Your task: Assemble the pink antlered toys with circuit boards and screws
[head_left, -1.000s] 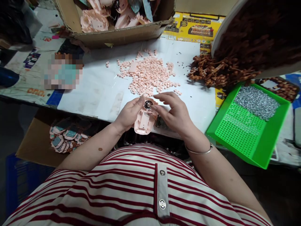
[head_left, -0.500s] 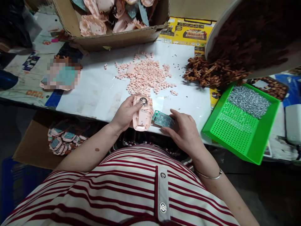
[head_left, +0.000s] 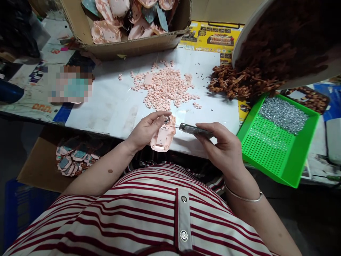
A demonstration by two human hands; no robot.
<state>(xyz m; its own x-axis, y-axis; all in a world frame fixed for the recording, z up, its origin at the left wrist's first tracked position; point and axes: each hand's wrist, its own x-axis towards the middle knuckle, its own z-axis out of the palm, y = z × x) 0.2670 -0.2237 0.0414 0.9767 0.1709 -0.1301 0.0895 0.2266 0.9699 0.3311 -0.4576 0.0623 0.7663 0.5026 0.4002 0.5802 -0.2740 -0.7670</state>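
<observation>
Your left hand (head_left: 142, 131) is pinching the pink case (head_left: 163, 137) at its far left edge, thumb lying by the round speaker (head_left: 167, 120), over the counter's (head_left: 112, 110) near edge. Your right hand's (head_left: 226, 145) fingers are pinching the circuit board (head_left: 194, 129), which is pointing left toward the case.

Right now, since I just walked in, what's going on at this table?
A person is working on a pink plastic shell, holding it inner side up in the left hand. The right hand grips a circuit board off to the shell's side, with thin wires running between them. Small pink pieces lie heaped just beyond, and a green basket of silvery bits sits to the right.
</observation>
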